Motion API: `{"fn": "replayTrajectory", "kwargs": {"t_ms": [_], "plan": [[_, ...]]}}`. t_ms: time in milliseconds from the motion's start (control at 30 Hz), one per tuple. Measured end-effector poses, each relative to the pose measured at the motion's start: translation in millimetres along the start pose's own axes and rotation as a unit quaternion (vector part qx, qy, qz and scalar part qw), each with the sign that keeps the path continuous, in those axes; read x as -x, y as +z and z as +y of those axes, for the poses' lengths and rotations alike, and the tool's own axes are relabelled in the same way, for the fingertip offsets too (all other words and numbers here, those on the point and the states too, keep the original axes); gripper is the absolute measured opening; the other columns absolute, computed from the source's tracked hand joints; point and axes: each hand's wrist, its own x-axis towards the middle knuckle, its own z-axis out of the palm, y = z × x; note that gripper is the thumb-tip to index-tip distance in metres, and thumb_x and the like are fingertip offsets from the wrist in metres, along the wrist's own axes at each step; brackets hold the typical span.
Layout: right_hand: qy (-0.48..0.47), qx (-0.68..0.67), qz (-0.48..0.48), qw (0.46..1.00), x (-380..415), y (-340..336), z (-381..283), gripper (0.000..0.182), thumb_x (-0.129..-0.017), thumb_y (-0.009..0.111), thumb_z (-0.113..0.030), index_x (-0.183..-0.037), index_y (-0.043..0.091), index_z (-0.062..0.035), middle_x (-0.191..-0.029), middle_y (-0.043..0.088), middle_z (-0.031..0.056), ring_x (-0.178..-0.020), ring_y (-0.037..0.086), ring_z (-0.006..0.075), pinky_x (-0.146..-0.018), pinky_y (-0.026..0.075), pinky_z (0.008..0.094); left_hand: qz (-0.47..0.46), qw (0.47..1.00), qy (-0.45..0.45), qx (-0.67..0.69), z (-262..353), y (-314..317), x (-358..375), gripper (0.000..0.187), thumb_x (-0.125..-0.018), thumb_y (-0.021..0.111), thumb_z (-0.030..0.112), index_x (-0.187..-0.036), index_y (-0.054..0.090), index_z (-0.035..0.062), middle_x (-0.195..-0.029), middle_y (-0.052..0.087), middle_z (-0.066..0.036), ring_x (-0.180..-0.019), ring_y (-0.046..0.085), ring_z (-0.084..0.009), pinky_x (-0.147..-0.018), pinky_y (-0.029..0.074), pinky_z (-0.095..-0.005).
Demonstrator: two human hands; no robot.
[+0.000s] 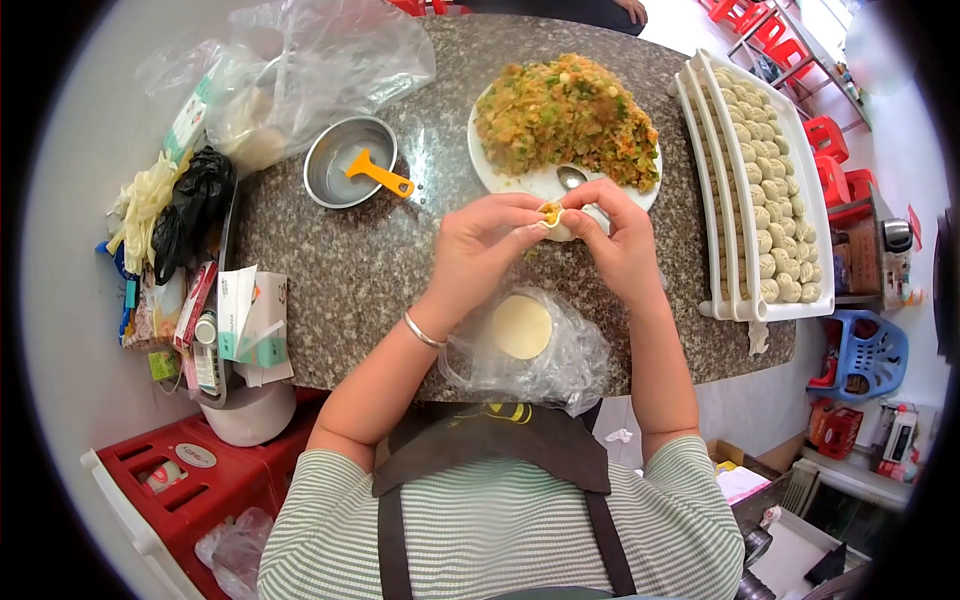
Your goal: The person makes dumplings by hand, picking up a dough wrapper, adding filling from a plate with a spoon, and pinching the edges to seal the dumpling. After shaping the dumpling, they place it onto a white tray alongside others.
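Between my two hands is a small dumpling (558,229), its wrapper partly gathered with orange filling showing at the top. My left hand (487,240) pinches one side of its rim with thumb and fingers. On the other side, my right hand (615,235) grips the edge the same way. Just beyond my hands, a white plate (492,172) carries a big heap of chopped filling (565,115), and a metal spoon (573,177) rests at its near edge. Closer to my body, round wrappers (522,327) lie on a crumpled clear plastic bag (580,365).
Stacked white trays (822,225) with rows of pleated dumplings (765,170) stand at the right table edge. A metal bowl (330,150) holding an orange-handled scraper (375,172) sits left of the plate. Plastic bags (330,50) and boxes (250,315) crowd the left side.
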Motion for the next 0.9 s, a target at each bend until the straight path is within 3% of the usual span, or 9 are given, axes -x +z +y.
{"fn": "replayTrajectory", "kwargs": {"t_ms": [133,233,300,333,400,433,500,600,900], "plan": [[-0.008,0.022,0.019,1.0,3.0,6.5,-3.4,0.008,-0.083,0.068,-0.006,-0.087,0.066,0.0003,-0.084,0.066,0.0113,-0.082,0.063,0.0236,-0.076,0.048,0.033,0.011,0.999,0.028,-0.038,-6.2,-0.1,1.1,0.01,-0.084,0.071,-0.001,-0.094,0.072,-0.0022,-0.109,0.068,-0.011,-0.096,0.065,-0.0164,-0.086,0.053,-0.0281],[-0.062,0.05,0.042,0.996,3.9,9.5,-3.3,0.008,-0.083,0.068,-0.006,-0.087,0.066,0.0004,-0.084,0.066,0.0116,-0.082,0.063,0.0246,-0.075,0.048,0.0343,0.03,0.999,0.006,0.024,-4.4,1.5,1.9,0.01,-0.085,0.07,0.0,-0.094,0.072,-0.0012,-0.108,0.068,-0.01,-0.095,0.065,-0.0155,-0.084,0.053,-0.0273],[-0.077,0.075,0.028,0.994,4.0,8.2,-4.0,0.008,-0.083,0.069,-0.006,-0.086,0.066,0.0005,-0.085,0.066,0.0122,-0.082,0.063,0.0254,-0.075,0.048,0.0345,0.052,0.991,-0.006,-0.126,2.5,2.3,2.9,0.012,-0.085,0.07,0.0,-0.096,0.072,-0.0005,-0.107,0.068,-0.011,-0.094,0.066,-0.0158,-0.083,0.054,-0.0272],[-0.077,0.075,0.027,0.994,4.3,8.5,-2.4,0.008,-0.083,0.069,-0.006,-0.086,0.066,0.0005,-0.085,0.066,0.0122,-0.082,0.063,0.0254,-0.075,0.048,0.0345,0.052,0.991,-0.006,-0.125,3.7,2.5,2.8,0.012,-0.085,0.07,0.0,-0.096,0.072,-0.0005,-0.107,0.068,-0.011,-0.094,0.066,-0.0158,-0.083,0.054,-0.0272],[-0.072,0.064,0.052,0.994,4.9,9.4,2.3,0.008,-0.083,0.068,-0.006,-0.088,0.066,0.0003,-0.085,0.066,0.0119,-0.082,0.063,0.0248,-0.075,0.048,0.0336,0.02,0.983,0.07,-0.166,4.6,2.6,2.3,0.015,-0.084,0.07,0.001,-0.099,0.072,-0.0007,-0.106,0.069,-0.011,-0.094,0.067,-0.017,-0.083,0.054,-0.028],[-0.073,0.065,0.051,0.994,5.1,7.3,2.2,0.008,-0.083,0.068,-0.006,-0.088,0.066,0.0003,-0.085,0.066,0.0119,-0.082,0.063,0.0248,-0.075,0.048,0.0336,0.021,0.983,0.07,-0.166,2.5,1.1,1.6,0.015,-0.084,0.07,0.001,-0.099,0.072,-0.0007,-0.106,0.069,-0.011,-0.094,0.067,-0.017,-0.083,0.054,-0.028],[0.06,-0.041,0.003,0.997,4.8,1.9,0.0,0.009,-0.084,0.067,-0.006,-0.089,0.065,0.0003,-0.084,0.065,0.0119,-0.081,0.063,0.0245,-0.075,0.048,0.0328,0.002,0.989,0.069,-0.134,-2.6,-2.8,-0.1,0.018,-0.083,0.07,0.001,-0.101,0.072,-0.0008,-0.105,0.069,-0.013,-0.095,0.067,-0.0185,-0.084,0.055,-0.0293],[-0.019,0.028,-0.014,0.999,-0.1,0.7,-4.3,0.009,-0.084,0.067,-0.006,-0.09,0.064,0.0006,-0.083,0.064,0.0119,-0.081,0.062,0.024,-0.074,0.047,0.0323,-0.015,0.99,0.069,-0.12,-4.1,-3.9,0.5,0.015,-0.083,0.07,0.001,-0.098,0.072,-0.0009,-0.105,0.069,-0.013,-0.097,0.067,-0.0184,-0.085,0.055,-0.03],[-0.056,0.041,-0.002,0.998,3.4,6.9,-5.9,0.009,-0.085,0.067,-0.006,-0.091,0.065,0.001,-0.086,0.064,0.0121,-0.083,0.063,0.0233,-0.075,0.048,0.0316,0.049,0.998,-0.011,-0.049,-1.4,3.3,2.8,0.019,-0.087,0.069,0.001,-0.105,0.066,-0.0012,-0.104,0.07,-0.009,-0.091,0.069,-0.0147,-0.082,0.055,-0.0278]]}}
